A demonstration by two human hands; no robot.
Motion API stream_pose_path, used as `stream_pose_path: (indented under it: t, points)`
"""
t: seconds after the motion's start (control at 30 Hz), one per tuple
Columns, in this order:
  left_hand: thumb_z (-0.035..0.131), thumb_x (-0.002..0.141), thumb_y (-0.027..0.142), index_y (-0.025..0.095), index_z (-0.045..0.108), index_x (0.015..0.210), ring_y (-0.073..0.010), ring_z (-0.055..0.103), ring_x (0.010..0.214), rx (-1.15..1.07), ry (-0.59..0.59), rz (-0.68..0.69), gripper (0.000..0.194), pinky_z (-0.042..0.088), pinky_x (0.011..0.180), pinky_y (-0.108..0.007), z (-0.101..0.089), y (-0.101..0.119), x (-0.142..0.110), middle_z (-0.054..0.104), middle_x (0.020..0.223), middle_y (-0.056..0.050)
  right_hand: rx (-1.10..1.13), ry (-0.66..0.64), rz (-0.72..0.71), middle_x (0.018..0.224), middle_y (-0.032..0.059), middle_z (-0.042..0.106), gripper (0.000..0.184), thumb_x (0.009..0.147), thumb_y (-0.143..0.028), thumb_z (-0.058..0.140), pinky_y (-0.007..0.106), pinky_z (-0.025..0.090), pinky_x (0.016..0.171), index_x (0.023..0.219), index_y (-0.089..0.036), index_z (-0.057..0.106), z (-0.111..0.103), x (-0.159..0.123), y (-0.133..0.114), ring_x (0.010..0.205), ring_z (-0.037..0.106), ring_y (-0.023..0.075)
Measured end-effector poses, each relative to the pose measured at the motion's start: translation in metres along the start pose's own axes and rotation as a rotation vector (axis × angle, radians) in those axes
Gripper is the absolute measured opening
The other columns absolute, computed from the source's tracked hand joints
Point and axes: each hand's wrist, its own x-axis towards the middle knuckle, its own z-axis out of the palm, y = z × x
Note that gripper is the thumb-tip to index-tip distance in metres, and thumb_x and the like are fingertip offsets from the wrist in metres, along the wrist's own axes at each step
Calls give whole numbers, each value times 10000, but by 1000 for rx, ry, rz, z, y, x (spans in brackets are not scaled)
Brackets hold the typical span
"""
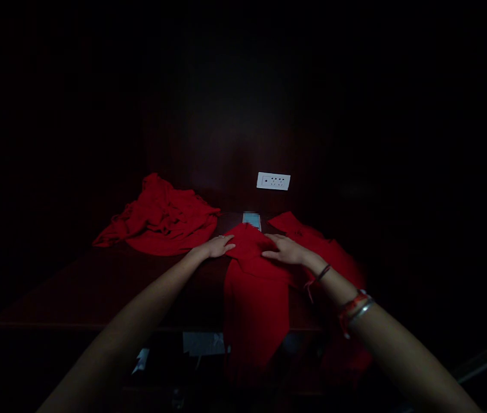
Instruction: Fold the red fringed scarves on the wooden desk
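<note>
A piece of red cloth [257, 304] lies on the dark table and hangs down over its front edge. My left hand [219, 246] rests on the cloth's left side near its far end, fingers stretched out. On the right side of the same cloth lies my right hand [285, 250], palm down with its fingers spread. Bracelets and a thread circle my right wrist. Beside my right hand more red cloth [333, 252] spreads to the right and sinks into shadow. Whether it joins the middle piece I cannot tell.
A crumpled heap of red cloth [170, 221] sits at the table's back left. Behind the middle cloth is a small light-blue object [252, 220]. A white socket panel [273, 181] is on the back wall. The dark table's front edge [75, 326] runs across; pale things show underneath.
</note>
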Motion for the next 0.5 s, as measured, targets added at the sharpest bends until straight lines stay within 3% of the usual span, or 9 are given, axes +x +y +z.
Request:
stream_pose_path:
  t: [0.07,0.13,0.2,0.27,0.37,0.5]
  points:
    - [293,838,289,121,366,1204,-182,409,1095,-23,94,-34,409,316,900,-274,1,-3,-1,433,1213,-100,-9,-95,27,954,78,586,488,513,-463,643,276,401,735,908,-184,573,21,14,-9,883,525,206]
    - [333,816,206,128,398,1180,-168,429,1072,-30,153,-64,378,322,901,-255,2,-6,-1,467,1181,-87,-6,-199,63,770,54,614,320,515,-390,659,244,406,651,746,-178,596,32,26,-13,727,549,173]
    - [395,777,155,122,420,1164,-165,441,1054,-25,163,-76,390,325,902,-241,2,-8,-2,486,1154,-88,14,-271,80,542,1,557,144,515,-266,661,223,389,574,532,-175,550,33,34,-13,560,508,124]
    - [434,753,139,111,441,1146,-163,445,1044,-30,173,-70,394,325,904,-230,4,-10,-2,494,1140,-91,47,-302,71,437,-37,478,170,546,-204,619,211,367,520,438,-171,492,26,38,-7,468,441,87]
    - [409,769,141,110,469,1114,-157,459,1022,-62,237,-87,352,336,894,-223,7,-12,-1,519,1101,-87,174,-307,115,458,-38,499,147,613,-225,548,208,354,476,480,-168,523,10,41,6,436,415,75]
    - [325,818,177,109,469,1107,-154,458,1014,-88,322,-60,330,331,896,-239,6,-11,-3,529,1069,-87,184,-280,205,561,6,579,84,570,-245,610,221,387,541,546,-168,584,4,48,13,530,490,108]
